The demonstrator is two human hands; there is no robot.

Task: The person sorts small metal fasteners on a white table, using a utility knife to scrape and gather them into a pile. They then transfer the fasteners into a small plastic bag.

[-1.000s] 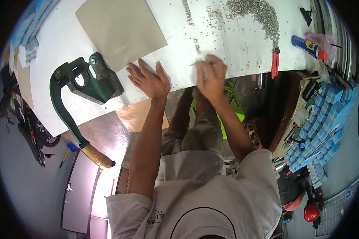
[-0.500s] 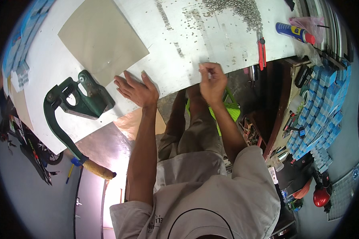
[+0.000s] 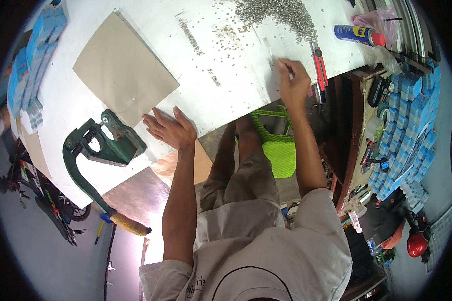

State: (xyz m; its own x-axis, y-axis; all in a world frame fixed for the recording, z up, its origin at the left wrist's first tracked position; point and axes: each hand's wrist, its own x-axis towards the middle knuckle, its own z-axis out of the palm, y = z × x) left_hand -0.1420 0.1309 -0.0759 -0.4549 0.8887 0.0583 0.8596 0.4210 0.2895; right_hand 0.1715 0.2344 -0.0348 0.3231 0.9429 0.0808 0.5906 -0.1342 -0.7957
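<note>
My left hand rests at the table's near edge with fingers spread, beside the near corner of a grey-beige sheet. Left of it stands a dark green hand press with a long curved lever and a yellow-wrapped grip. Over the white tabletop, further right, my right hand is closed, thumb against curled fingers; whatever it may pinch is too small to make out. Just beyond it lies a red cutter knife. Small metal rings are heaped at the far side, with others scattered toward me.
A blue spray can with a red cap lies at the far right by a pink plastic bag. Stacks of blue packs fill the right-hand shelf, and more blue packs stand far left. A lime green chair is below the table edge.
My right hand has moved right and farther over the table, toward the red cutter knife. My left hand stays by the sheet's corner. The whole view has shifted slightly.
</note>
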